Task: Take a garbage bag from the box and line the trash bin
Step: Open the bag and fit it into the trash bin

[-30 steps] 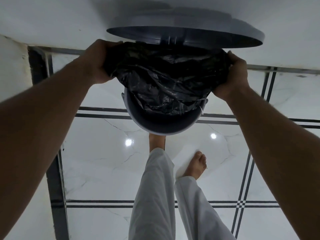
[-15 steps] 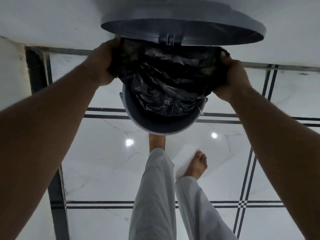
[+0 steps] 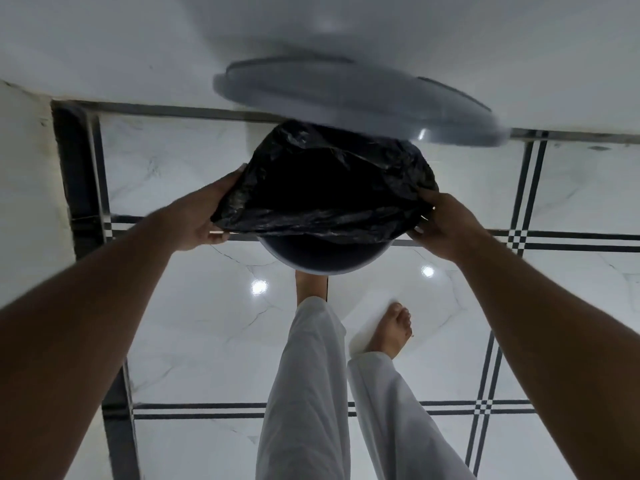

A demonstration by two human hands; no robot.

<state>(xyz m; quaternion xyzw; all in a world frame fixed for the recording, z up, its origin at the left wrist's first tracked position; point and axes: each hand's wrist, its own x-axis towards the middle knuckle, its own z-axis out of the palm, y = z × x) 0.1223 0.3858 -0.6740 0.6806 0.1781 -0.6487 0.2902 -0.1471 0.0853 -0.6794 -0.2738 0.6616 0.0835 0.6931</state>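
The floor [image 3: 194, 341] is glossy white marble tile crossed by dark double lines, with two bright light spots reflected in it. A white wall [image 3: 104, 46] fills the top of the view, meeting the floor along a dark strip. The person's legs in white trousers [image 3: 304, 393] stand below centre, both feet bare; the left foot [image 3: 310, 284] is right at the base of the bin, partly hidden by it, and the right foot [image 3: 391, 330] is set a little apart on the tile. The grey lid [image 3: 346, 98] stands raised above and behind the bin, blurred. The bin [image 3: 325, 254] is round and grey, and only its near wall shows beneath the bag. The black bag [image 3: 322, 188] sits in the bin with its mouth spread wide and its crinkled edge draped over the near rim. The left hand [image 3: 204, 216] is at the bag's left edge, fingers under the plastic and thumb lying along it, its grip pinching the bag. The right hand [image 3: 440, 226] is at the bag's right edge, fingers stretched toward the plastic and touching it; whether its grip is closed on the bag I cannot tell.
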